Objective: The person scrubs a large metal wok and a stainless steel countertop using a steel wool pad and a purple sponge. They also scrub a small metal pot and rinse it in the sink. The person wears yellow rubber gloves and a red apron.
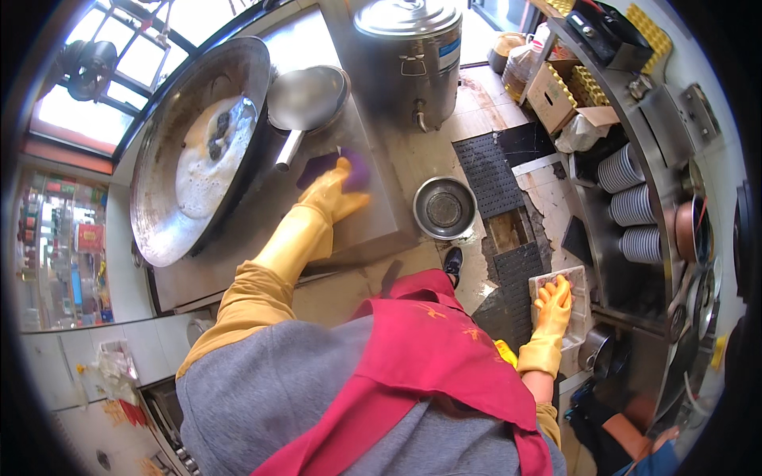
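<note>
My left hand (333,193), in a yellow rubber glove, presses a purple cloth (357,169) onto the stainless-steel worktop (372,220). The cloth is blurred and partly hidden by the glove. Beyond it a round metal pan (306,98) rests with its handle pointing towards me. To the left, a large wok (161,131) set in the steel stove holds foamy, cloudy liquid with a dark lump in it. My right hand (553,303), also gloved, hangs low at my side over a pale tray (580,324). Its fingers are loosely bent and somewhat apart, with nothing visible in them.
A tall lidded steel urn (411,71) with a tap stands past the worktop. On the floor are a metal basin (445,207), black perforated mats (485,172) and broken tiling. Steel shelving (601,285) at the right carries stacked bowls (631,205) and a cardboard box (550,98). Someone's arm (631,434) shows at lower right.
</note>
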The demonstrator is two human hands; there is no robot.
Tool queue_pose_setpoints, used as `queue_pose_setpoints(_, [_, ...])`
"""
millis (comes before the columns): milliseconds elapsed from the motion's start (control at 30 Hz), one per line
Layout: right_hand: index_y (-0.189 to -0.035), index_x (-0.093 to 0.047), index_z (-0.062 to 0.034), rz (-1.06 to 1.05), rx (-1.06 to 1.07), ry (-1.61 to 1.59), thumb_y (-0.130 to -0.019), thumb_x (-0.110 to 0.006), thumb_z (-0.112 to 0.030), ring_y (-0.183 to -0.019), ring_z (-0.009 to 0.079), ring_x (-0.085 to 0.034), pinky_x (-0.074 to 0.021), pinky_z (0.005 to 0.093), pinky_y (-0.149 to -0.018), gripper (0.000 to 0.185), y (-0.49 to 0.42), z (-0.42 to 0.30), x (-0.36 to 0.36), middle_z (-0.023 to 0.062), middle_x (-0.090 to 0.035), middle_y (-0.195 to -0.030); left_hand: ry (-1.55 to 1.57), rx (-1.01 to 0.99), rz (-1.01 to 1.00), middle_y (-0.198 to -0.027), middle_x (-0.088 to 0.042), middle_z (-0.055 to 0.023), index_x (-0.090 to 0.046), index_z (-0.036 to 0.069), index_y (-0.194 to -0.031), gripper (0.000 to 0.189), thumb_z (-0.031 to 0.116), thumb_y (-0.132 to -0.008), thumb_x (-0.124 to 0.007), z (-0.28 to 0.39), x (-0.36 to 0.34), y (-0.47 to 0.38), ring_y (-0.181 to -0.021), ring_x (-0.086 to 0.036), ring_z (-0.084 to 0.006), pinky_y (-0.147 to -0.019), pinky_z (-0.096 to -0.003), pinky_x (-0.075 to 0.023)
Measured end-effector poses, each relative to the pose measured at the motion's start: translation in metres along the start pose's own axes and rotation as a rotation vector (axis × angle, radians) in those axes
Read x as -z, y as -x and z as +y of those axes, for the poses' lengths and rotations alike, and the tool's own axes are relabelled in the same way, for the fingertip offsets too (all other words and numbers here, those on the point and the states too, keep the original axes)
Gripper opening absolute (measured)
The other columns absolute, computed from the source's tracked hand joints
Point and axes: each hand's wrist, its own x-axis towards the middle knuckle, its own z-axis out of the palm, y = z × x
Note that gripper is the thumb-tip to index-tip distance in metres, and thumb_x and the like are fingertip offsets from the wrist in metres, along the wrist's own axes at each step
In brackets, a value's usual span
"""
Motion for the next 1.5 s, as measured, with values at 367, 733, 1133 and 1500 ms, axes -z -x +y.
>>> queue_pose_setpoints(367, [-0.171, -0.070, -0.0098, -0.116, -0.027, 0.313, -0.126, -0.067, -0.063, -0.123, 0.0283, -0.082, -0.0631, 0.0358, -0.091, 0.070, -0.114, -0.135, -0.066, 0.0196, -0.078, -0.153, 0.217, 0.208, 0.187, -0.114, -0.092, -0.0149, -0.094, 0.015, -0.123, 0.039, 0.047, -0.102, -0.090, 0.039, 0.017, -0.121, -0.114, -0.086, -0.0376, -0.109, -0.0440, -0.0649])
queue_pose_setpoints(733, [-0.167, -0.073, -0.0139, -0.517, 0.031, 0.378, -0.124, -0.074, -0.060, -0.110, 0.0248, -0.082, -0.0641, 0.0360, -0.081, 0.063, -0.290, -0.210, -0.256, 0.0148, -0.080, -0.142, 0.432, 0.083, 0.511, -0.114, -0.089, -0.0078, -0.087, 0.012, -0.127, 0.030, 0.031, -0.105, -0.096, 0.071, -0.009, -0.141, -0.104, -0.082, -0.0216, -0.098, -0.0326, -0.0619])
queue_pose_setpoints(1133, [-0.193, -0.040, -0.0211, -1.763, 0.102, 0.081, -0.126, -0.076, -0.053, -0.144, 0.0272, -0.072, -0.0636, 0.0422, -0.119, 0.082, -0.160, -0.285, -0.614, 0.0126, -0.068, -0.170, 1.347, 0.211, 0.859, -0.133, -0.085, -0.0123, -0.078, -0.003, -0.154, 0.062, 0.047, -0.118, -0.087, 0.231, 0.055, -0.262, -0.123, -0.076, -0.0180, -0.106, -0.0361, -0.0633])
queue_pose_setpoints(1500, [-0.129, -0.065, -0.0127, -2.118, -0.303, -0.156, -0.121, -0.085, -0.034, -0.102, 0.0194, -0.066, -0.0673, 0.0437, -0.094, 0.030, -0.127, -0.376, -0.799, 0.0022, -0.062, -0.115, 1.784, 1.146, 1.246, -0.140, -0.085, -0.0230, -0.073, 0.003, -0.163, 0.091, 0.081, -0.118, -0.071, 0.200, 0.034, -0.168, -0.111, -0.087, -0.0372, -0.092, -0.0477, -0.0742])
